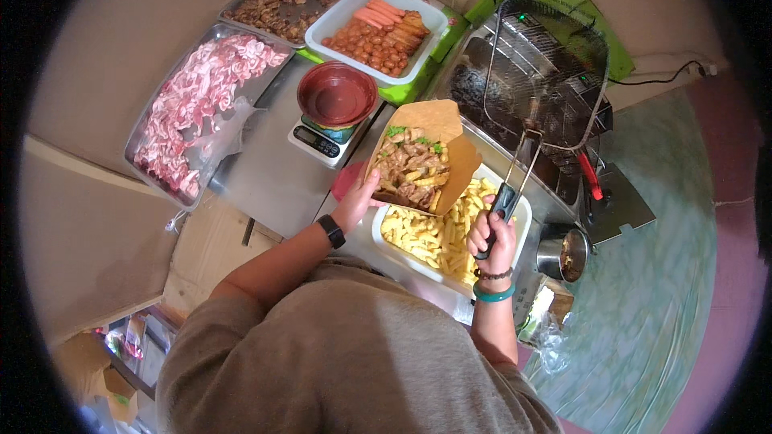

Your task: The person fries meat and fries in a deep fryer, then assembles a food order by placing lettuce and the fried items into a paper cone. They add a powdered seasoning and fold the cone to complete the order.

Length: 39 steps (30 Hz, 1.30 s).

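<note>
My left hand (355, 204) grips the lower left side of an open brown paper food box (461, 162). Sliced cooked meat, fries and bits of green herb (412, 167) fill the box. It is tilted above a white tub (525, 229) of pale yellow fries (414, 235). My right hand (492, 243) is wrapped round the black handle of a frying basket (585, 28). The wire mesh of that basket sits over the metal fryer at the upper right, and I see no food in it.
A reddish-brown bowl (338, 92) stands on a kitchen scale (315, 142). Farther left are trays of raw sliced meat (189, 104) and browned meat (293, 0). A white tub (438, 20) holds sausages. A small metal pot (553, 251) stands right of the fries.
</note>
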{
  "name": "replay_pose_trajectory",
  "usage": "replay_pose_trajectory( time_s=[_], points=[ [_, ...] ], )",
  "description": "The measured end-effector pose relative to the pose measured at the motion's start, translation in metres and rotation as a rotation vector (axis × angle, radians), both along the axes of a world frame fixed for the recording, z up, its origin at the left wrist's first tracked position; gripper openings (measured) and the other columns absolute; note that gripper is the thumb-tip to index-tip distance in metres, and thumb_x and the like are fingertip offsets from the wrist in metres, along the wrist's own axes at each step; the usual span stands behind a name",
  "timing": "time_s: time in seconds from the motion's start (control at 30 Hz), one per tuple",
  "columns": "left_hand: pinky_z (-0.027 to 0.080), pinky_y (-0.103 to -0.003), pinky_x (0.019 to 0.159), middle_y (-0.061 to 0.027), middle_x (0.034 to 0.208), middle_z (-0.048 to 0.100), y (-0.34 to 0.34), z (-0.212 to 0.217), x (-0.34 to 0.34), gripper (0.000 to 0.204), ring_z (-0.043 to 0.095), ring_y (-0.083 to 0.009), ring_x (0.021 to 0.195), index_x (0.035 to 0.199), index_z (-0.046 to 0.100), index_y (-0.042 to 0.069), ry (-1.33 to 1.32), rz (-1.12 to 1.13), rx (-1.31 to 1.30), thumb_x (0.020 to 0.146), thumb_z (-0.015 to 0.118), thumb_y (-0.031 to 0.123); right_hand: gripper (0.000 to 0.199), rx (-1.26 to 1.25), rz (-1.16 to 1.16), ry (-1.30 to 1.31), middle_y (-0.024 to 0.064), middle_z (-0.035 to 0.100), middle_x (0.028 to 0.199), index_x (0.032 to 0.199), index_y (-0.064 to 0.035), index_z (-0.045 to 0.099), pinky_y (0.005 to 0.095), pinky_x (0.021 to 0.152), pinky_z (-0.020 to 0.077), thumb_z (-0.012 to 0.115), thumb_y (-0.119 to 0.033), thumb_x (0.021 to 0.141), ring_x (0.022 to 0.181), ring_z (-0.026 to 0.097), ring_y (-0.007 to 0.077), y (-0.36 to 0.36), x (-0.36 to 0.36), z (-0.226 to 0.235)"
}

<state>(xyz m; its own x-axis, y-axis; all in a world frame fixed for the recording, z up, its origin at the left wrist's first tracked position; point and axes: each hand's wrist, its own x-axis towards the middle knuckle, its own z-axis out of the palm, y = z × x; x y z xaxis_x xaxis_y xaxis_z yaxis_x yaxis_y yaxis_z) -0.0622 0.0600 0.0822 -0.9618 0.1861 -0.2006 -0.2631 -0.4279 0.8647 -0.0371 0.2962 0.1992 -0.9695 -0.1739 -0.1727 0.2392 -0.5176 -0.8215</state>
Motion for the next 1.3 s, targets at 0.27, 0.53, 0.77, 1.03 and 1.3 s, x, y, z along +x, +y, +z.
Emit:
replay_pose_trajectory(
  time_s=[0.27,0.53,0.77,1.03,1.3],
  points=[
    [0.048,-0.041,0.081,-0.0085,0.137,0.024,-0.012,-0.009,0.013,0.055,0.031,-0.0225,0.123,0.135,0.019,0.010,-0.069,-0.017,0.112,0.092,0.031,0.041,0.028,-0.167,0.001,-0.102,-0.0016,0.035,0.058,0.114,-0.0034,0.041,0.0214,0.033,0.0298,0.041,-0.014,0.087,0.040,0.033,0.0067,0.010,-0.043,0.002],
    [0.048,-0.040,0.081,-0.0086,0.135,0.028,-0.017,-0.018,0.024,0.055,0.036,-0.0228,0.120,0.136,0.018,0.010,-0.101,0.009,0.145,0.092,0.031,0.041,0.025,-0.419,0.030,-0.260,-0.0030,0.034,0.057,0.110,-0.0013,0.045,0.0194,0.038,0.0278,0.042,-0.011,0.087,0.043,0.031,0.0062,0.017,-0.111,0.021],
    [0.047,-0.039,0.081,-0.0087,0.134,0.030,-0.015,-0.001,0.029,0.055,0.037,-0.0223,0.119,0.136,0.018,0.010,-0.126,0.048,0.106,0.092,0.032,0.040,0.024,-0.513,0.013,-0.329,-0.0026,0.035,0.058,0.106,0.0029,0.046,0.0214,0.042,0.0329,0.038,-0.007,0.086,0.045,0.033,0.0076,0.027,-0.150,0.036],
    [0.033,-0.042,0.097,-0.0079,0.131,0.033,-0.014,0.007,0.031,0.052,0.037,-0.0215,0.119,0.134,0.017,0.010,-0.143,0.034,0.124,0.092,0.034,0.037,0.026,-0.529,0.004,-0.338,-0.0025,0.036,0.059,0.109,0.0032,0.044,0.0210,0.042,0.0336,0.039,-0.008,0.086,0.046,0.034,0.0074,0.034,-0.159,0.018],
    [0.033,-0.042,0.095,-0.0056,0.131,0.033,-0.014,0.009,0.030,0.052,0.036,-0.0201,0.119,0.134,0.018,0.012,-0.120,0.007,0.084,0.092,0.035,0.038,0.033,-0.529,0.213,-0.349,0.0032,0.049,0.068,0.113,-0.0004,0.047,0.0252,0.056,0.0440,0.045,-0.021,0.088,0.058,0.047,0.0122,0.049,-0.157,0.002]
  ],
)
